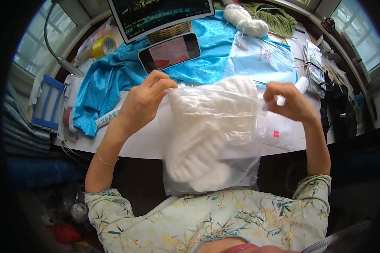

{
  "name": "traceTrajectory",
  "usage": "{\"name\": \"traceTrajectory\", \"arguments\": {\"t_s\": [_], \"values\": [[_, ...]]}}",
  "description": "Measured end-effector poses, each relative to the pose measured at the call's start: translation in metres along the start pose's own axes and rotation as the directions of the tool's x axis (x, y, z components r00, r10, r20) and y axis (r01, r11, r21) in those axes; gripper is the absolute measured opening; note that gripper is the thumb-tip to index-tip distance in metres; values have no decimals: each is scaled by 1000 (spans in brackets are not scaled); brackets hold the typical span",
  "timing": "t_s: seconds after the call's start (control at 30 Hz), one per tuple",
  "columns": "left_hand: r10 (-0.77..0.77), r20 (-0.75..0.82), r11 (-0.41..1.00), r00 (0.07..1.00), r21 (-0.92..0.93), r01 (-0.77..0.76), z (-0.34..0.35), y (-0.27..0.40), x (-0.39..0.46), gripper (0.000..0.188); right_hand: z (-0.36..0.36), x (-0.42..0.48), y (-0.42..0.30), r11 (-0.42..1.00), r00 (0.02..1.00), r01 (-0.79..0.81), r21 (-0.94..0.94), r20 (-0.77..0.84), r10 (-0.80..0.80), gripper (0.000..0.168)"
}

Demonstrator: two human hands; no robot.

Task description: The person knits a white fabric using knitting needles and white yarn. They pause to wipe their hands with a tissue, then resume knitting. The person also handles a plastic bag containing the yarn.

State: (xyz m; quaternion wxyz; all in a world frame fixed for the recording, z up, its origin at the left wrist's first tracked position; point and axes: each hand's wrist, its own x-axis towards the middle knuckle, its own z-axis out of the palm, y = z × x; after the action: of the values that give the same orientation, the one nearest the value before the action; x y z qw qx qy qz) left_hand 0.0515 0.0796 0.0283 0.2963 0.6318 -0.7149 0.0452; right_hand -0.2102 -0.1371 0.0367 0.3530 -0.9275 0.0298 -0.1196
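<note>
A clear plastic bag [240, 164] hangs over the near edge of the white table, upright between my hands. Inside it lies folded white knitwear [199, 142], fluffy and ribbed, whose upper part reaches the bag's mouth. My left hand [145, 98] pinches the bag's upper left corner between thumb and fingers. On the other side, my right hand [286, 99] has its fingers curled at the bag's upper right edge; the plastic there is blurred, but it appears pinched between thumb and fingertips.
Beyond the bag, a phone [169, 53] leans below a tablet [161, 15] by a wicker basket [171, 31] on blue cloth [104, 76]. White yarn [245, 21], green knitting [272, 19], circular needles and a printed pouch [259, 60] lie back right. Yellow tape [104, 46] stands back left.
</note>
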Motion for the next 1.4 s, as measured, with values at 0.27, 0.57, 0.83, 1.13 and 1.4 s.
{"name": "traceTrajectory", "arguments": {"t_s": [0.27,0.57,0.83,1.13,1.4], "values": [[-64,38,987,997,-149,69,15,-9,-35,18,32,-14,8,968,998,4,-251,68,13,13],[110,125,989,986,-115,-96,0,-9,-30,37,14,-6,21,645,991,109,757,-135,-10,13],[66,176,995,982,-90,-50,13,-16,-33,41,32,9,14,685,981,-191,703,118,151,20],[-8,142,934,990,-351,58,19,-16,-32,42,84,24,-15,821,965,50,-569,241,108,48],[158,344,887,925,-462,21,-10,-3,-35,21,88,22,-14,791,969,-80,-607,138,204,48]]}}
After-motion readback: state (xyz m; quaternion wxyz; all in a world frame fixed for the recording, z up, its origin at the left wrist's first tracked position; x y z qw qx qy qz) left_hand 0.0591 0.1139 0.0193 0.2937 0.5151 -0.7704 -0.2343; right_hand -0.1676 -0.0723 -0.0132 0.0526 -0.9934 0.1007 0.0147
